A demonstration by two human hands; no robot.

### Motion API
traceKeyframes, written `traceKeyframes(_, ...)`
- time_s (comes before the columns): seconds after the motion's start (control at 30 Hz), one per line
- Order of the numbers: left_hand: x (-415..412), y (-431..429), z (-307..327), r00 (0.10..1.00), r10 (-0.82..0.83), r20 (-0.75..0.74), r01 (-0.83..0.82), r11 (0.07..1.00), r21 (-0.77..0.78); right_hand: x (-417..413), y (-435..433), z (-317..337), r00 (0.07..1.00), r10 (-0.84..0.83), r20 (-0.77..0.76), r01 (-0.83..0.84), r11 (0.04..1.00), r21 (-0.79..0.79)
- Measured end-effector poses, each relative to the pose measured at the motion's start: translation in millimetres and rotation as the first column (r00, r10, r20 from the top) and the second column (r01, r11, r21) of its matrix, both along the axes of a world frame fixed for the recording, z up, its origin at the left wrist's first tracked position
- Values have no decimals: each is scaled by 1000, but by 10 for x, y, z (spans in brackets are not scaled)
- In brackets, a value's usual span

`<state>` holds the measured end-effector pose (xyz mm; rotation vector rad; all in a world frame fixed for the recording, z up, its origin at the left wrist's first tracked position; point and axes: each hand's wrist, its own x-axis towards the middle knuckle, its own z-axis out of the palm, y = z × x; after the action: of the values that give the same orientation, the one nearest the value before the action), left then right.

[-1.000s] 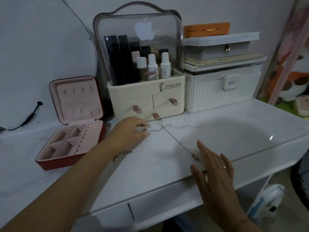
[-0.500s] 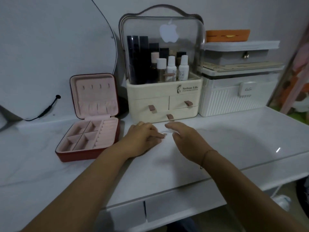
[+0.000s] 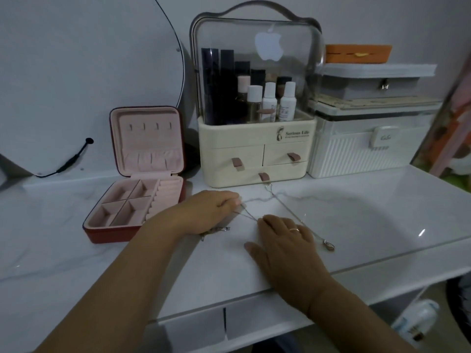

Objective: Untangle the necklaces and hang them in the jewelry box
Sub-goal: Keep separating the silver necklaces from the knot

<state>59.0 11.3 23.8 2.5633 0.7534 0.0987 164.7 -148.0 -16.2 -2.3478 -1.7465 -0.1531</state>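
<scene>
Head view, single frame. White marbled tabletop [image 3: 369, 225] carried everything. At its far edge stood a clear-domed cosmetics organiser [image 3: 254, 154] with cream drawers below. Left of it the jewelry box [image 3: 142, 200] stood open with its lid upright, and nothing hung yet on the four hooks [image 3: 150, 126] in the lid.

Both hands lay on the table. The left hand [image 3: 206, 212] was just right of the box; the right hand [image 3: 285, 243] was nearer and further right. Both necklaces were on the table, none in the box. The pendant necklace [image 3: 285, 203] ran diagonally from just below the organiser's bottom drawer, past the right hand's outer edge, to its pendant [image 3: 328, 246] at near right. The second chain [image 3: 248, 214] spanned the gap between the hands in two fine strands that met at the right hand.

Judgement: the step in hand was drawing the chains apart. It is best done with one end anchored and the other eased away slowly along the table under low tension; a jerk would likely tighten any knot. Whether the chains crossed under the right hand could not be seen.

Left fingers [image 3: 230, 200] were curled down with tips together, apparently pinching the second chain's far end. Right fingers [image 3: 270, 221] were straight, slightly spread and laid flat, the forefinger tip pressing where the strands met. A ring [image 3: 294, 229] showed on one finger.
</scene>
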Motion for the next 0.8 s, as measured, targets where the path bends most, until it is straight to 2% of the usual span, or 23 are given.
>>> traceKeyframes(0.1,80,-50,-28,998,-9,-67,7,999,-40,-51,-262,-157,996,-91,12,89,986,144)
traceKeyframes(0.3,312,-117,-97,996,-20,-86,22,1000,20,-11,-598,-327,976,-213,37,205,966,156)
traceKeyframes(0.4,332,-83,-141,999,-14,-42,16,999,45,20,-659,-380,977,-212,27,204,964,169)
traceKeyframes(0.53,174,-55,-103,994,36,100,-29,997,-73,56,-698,-444,975,-220,42,202,945,259)
traceKeyframes(0.6,85,-98,-73,994,26,103,-19,998,-67,64,-696,-471,976,-214,40,193,936,295)
traceKeyframes(0.67,36,-154,-71,1000,-12,-1,12,1000,-11,63,-686,-497,976,-213,35,191,926,325)
traceKeyframes(0.77,55,-223,-97,967,-80,-240,106,990,95,55,-665,-525,978,-209,14,189,910,370)
traceKeyframes(0.8,80,-214,-96,960,-78,-269,112,987,115,50,-663,-535,981,-196,5,179,905,386)
